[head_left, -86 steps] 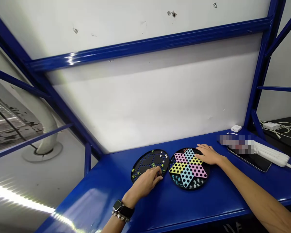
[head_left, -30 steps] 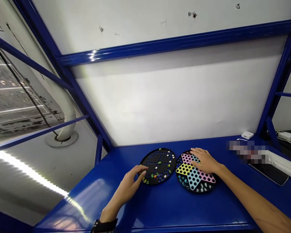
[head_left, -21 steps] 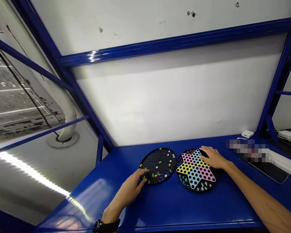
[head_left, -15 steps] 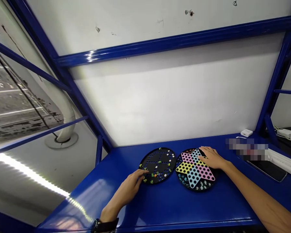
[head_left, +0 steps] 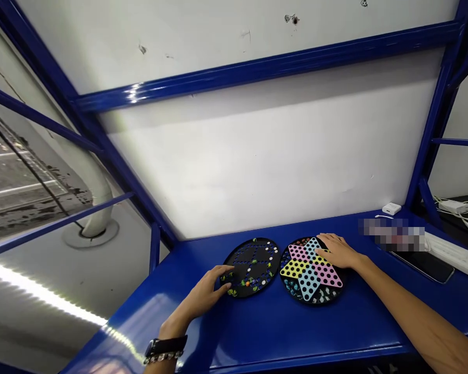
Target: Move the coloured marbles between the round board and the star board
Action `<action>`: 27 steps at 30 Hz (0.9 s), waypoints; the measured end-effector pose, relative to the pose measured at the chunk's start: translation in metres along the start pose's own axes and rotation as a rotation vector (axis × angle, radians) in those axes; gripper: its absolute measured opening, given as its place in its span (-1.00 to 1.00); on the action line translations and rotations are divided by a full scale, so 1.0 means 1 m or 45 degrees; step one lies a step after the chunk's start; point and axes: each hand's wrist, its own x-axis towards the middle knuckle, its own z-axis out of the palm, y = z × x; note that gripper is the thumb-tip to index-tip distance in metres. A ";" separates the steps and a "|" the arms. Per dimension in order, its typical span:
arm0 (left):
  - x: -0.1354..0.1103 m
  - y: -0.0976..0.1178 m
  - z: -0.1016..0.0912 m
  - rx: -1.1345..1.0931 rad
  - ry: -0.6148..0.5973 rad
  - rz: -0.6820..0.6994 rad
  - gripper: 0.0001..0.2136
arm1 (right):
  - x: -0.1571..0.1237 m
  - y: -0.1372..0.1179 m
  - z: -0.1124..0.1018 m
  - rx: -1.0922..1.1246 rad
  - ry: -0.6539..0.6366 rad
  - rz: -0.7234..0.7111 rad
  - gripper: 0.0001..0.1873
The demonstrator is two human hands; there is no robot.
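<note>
Two round black boards lie side by side on a blue shelf. The left board is a black disc with holes and several small coloured marbles. The right board carries a star with pink, yellow and light-blue points. My left hand rests at the left board's near-left rim, fingers stretched out and touching it. My right hand lies flat on the far right part of the star board, fingers spread.
A phone and a white power strip lie at the right of the shelf, a small white charger behind them. Blue frame bars run overhead and at both sides. A white wall backs the shelf.
My left hand has shifted from the near side of the left board to its left rim. My right hand stayed on the star board. The view has shifted a little.
</note>
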 end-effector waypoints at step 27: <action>0.014 -0.011 0.016 0.257 0.045 -0.007 -0.34 | 0.001 -0.001 0.001 0.012 -0.003 0.025 -0.16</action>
